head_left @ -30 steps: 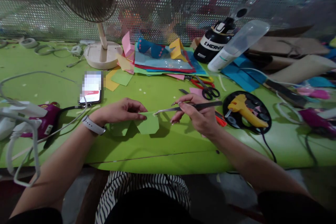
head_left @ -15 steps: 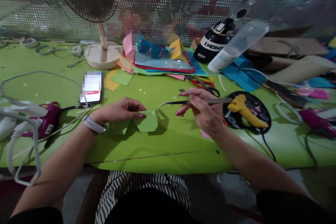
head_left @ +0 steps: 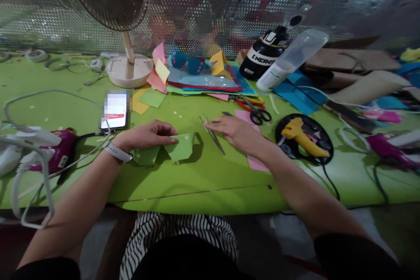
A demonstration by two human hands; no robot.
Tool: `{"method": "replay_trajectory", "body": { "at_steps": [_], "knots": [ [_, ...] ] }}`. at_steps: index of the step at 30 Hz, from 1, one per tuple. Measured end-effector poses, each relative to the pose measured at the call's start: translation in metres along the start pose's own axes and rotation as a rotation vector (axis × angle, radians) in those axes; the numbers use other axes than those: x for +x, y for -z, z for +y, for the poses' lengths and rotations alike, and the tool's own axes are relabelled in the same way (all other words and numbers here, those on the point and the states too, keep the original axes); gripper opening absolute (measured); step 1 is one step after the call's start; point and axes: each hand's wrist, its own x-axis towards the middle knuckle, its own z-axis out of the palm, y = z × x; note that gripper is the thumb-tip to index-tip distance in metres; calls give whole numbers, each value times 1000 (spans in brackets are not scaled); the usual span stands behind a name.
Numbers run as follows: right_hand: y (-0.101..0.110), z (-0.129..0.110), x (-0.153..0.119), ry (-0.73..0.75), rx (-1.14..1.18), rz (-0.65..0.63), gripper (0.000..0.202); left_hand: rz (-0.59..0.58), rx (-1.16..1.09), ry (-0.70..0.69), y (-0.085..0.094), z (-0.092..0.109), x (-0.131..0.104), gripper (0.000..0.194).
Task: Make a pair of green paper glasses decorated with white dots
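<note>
My left hand [head_left: 151, 134] pinches the top edge of a folded green paper mask [head_left: 180, 148], cut in the shape of glasses, with a small pale square near its upper right. The mask stands just over the table, its left half partly under my hand. To the right lie metal tweezers [head_left: 215, 138], their tips pointing away from me and spread apart. My right hand [head_left: 234, 132] is over the tweezers, fingers stretched out flat, fingertips at or just touching their upper part; contact is hard to tell. Under the right wrist is a pink paper sheet [head_left: 257, 164].
Scissors [head_left: 259, 115] lie behind my right hand. A yellow glue gun [head_left: 303, 138] rests on a black round tray [head_left: 323, 162] at right. A phone [head_left: 114, 111], a fan [head_left: 129, 70] and a power strip [head_left: 54, 153] stand left. Bottles [head_left: 262, 57] and finished blue glasses [head_left: 187, 62] are behind.
My right hand has lowered to the table and let go of the tweezers, which now lie there. The fingers have straightened. My left hand still holds the green mask, now tilted slightly.
</note>
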Motion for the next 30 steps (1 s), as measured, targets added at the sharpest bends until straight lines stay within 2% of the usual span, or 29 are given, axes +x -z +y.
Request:
{"method": "replay_trajectory", "body": {
  "at_steps": [3,6,8,10,13,15,19,21,25,30],
  "knots": [
    [29,9,-15,-158,-173,-32,46,19,30,1,1,1,-1,27],
    [53,21,-38,-333,-314,-209,39,31,43,-20,2,2,0,26],
    [57,28,-51,-430,-343,-320,36,31,42,-17,2,2,1,26],
    [55,33,-59,-488,-358,-374,36,28,41,-2,2,2,1,26],
    [49,34,-63,-517,-355,-366,35,23,31,4,1,3,2,27],
    [53,31,-66,-535,-304,-306,37,18,24,3,0,3,2,26],
    [77,28,-86,-695,-295,-87,39,18,34,1,1,3,2,26],
    [89,32,-100,-820,-360,-49,37,16,41,-10,2,2,3,26],
    [96,46,-126,-951,-428,-111,39,19,68,-31,2,1,5,28],
    [80,74,-143,-990,-428,-288,44,37,120,-34,0,2,5,31]
  ]
}}
